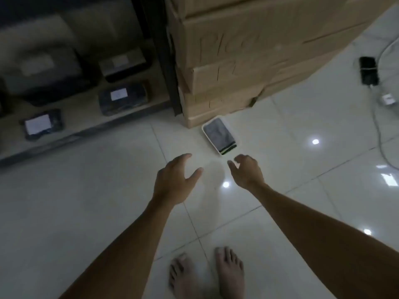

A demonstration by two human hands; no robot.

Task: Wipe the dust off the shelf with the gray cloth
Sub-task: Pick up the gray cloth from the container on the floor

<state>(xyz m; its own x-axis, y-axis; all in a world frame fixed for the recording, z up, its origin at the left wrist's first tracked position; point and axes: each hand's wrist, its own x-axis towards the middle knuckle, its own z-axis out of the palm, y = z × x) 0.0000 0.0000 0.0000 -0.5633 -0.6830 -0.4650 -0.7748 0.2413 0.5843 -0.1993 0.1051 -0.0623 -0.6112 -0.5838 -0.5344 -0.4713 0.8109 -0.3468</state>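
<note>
The gray cloth (219,133) lies folded in a small white tray (204,131) on the floor, against the foot of a stack of cardboard boxes. Its near end shows dark and light stripes. My left hand (176,176) hangs over the tiles below and left of the tray, fingers spread, holding nothing. My right hand (246,169) is just below the tray's near corner, fingers loosely curled and apart, also empty. The shelf (86,117) is at the left, a low wooden board with a dark metal upright.
Several dark wrapped parcels (124,98) with white labels lie on the shelf. Stacked cardboard boxes (248,50) rise at the top centre. A black device (368,70) and white cables (380,130) lie on the glossy tiled floor at right. My bare feet (207,275) stand at the bottom.
</note>
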